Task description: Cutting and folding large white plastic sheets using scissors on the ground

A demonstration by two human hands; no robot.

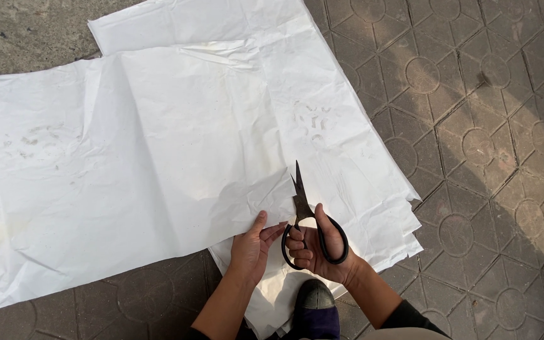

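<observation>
A big sheet of white paper (127,157) lies crumpled and creased across the paved ground (486,126), with another white sheet (360,182) under it sticking out at the right and the top. The right hand (315,249) has its thumb and fingers through the loops of a pair of black scissors (306,220) — closed snugly on the handles, blades pointing away from the person and nearly together at the paper's near edge. The left hand (252,247) sits just beside it, fingers pinched on that same edge of the paper, thumb on top. A dark shoe (316,299) shows below, between the two forearms — it rests on the lower sheet
</observation>
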